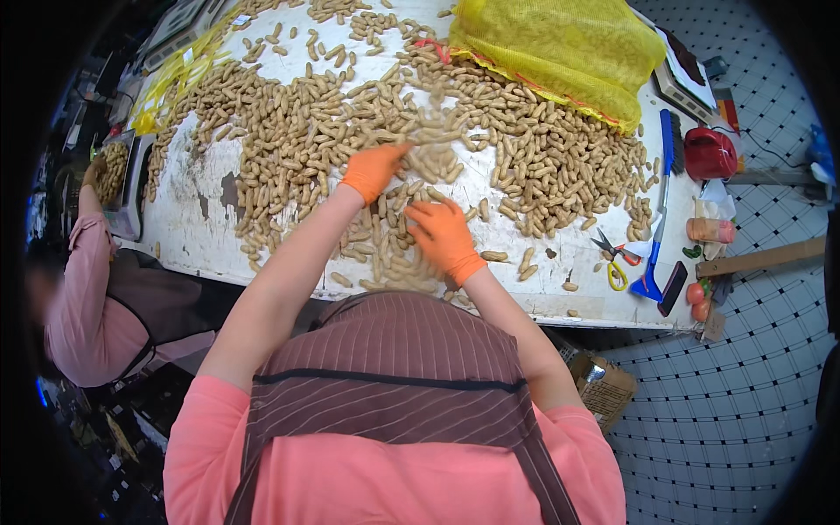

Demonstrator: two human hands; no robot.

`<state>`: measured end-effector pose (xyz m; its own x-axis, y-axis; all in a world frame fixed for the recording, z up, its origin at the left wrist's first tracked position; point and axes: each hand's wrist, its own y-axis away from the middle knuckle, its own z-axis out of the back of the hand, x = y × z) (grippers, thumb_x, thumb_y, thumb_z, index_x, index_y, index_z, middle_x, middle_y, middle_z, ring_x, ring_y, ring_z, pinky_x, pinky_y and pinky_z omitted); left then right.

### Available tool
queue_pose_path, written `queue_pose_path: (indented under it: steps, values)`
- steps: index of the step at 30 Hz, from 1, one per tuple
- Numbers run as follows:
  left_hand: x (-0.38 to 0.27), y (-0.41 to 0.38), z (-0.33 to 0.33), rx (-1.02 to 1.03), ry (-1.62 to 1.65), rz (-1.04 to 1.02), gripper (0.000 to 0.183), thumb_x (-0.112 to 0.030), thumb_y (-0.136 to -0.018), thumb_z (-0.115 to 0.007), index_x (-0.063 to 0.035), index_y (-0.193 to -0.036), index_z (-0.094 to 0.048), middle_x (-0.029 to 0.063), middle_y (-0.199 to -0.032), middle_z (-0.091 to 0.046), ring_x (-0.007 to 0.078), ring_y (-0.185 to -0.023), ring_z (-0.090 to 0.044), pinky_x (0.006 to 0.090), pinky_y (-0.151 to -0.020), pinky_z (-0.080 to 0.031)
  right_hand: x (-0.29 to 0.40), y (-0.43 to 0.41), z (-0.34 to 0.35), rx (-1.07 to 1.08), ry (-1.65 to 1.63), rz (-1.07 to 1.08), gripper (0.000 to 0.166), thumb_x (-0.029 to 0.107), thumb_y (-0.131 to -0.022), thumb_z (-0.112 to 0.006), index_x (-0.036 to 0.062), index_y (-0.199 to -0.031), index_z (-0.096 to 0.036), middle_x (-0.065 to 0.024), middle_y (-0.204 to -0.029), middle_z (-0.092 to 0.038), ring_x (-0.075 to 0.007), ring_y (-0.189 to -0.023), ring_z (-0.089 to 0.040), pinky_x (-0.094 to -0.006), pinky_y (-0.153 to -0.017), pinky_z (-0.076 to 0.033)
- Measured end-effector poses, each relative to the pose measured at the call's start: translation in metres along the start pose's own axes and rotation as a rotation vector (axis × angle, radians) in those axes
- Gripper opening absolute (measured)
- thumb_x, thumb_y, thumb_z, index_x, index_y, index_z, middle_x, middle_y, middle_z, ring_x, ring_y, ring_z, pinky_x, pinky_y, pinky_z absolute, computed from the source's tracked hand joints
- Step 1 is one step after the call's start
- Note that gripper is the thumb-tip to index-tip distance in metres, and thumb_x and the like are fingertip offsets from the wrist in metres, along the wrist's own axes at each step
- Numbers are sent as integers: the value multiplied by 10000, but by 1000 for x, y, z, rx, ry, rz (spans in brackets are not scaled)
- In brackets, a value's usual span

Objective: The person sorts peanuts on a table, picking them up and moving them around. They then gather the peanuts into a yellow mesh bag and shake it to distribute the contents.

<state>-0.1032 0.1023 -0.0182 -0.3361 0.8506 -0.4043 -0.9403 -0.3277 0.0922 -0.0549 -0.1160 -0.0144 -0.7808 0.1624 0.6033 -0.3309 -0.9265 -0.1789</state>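
Unshelled peanuts (295, 125) lie spread over a worn white table (577, 302). Orange gloves cover both hands. My left hand (375, 172) is over the middle of the peanuts, its fingers pointing right; some peanuts beside its fingertips are blurred. Nearer the table's front edge, my right hand (444, 237) touches loose peanuts, its fingers bent towards the left. Whether either hand grips a peanut cannot be told. More peanuts, partly blurred, lie between my right hand and the apron. A second dense heap (545, 164) is to the right.
A full yellow mesh sack (558, 52) rests at the back right. Scissors (613, 248), a blue-handled brush (667, 144), a phone (672, 289) and a red jug (710, 153) are at the right. At the left, a co-worker (98, 308) reaches to peanuts on a scale (134, 190).
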Motion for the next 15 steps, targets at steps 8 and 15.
queue_pose_path:
  steps: [8, 15]
  values:
    - [55, 24, 35, -44, 1, 170, 379, -178, -917, -581, -269, -1285, -595, 77, -1076, -665, 297, -950, -633, 393, -803, -509, -72, -62, 34, -134, 401, -447, 268, 325, -788, -698, 87, -912, -697, -113, -977, -655, -313, -963, -595, -452, -785, -457]
    - [37, 57, 33, -141, 286, 294, 403, -191, -920, -606, -261, -1316, -578, 140, -1190, -642, 317, -1036, -624, 360, -842, -505, -87, -75, 15, -88, 163, -520, 300, 326, -771, -738, 61, -911, -718, -102, -823, -696, -281, -807, -657, -401, -764, -495]
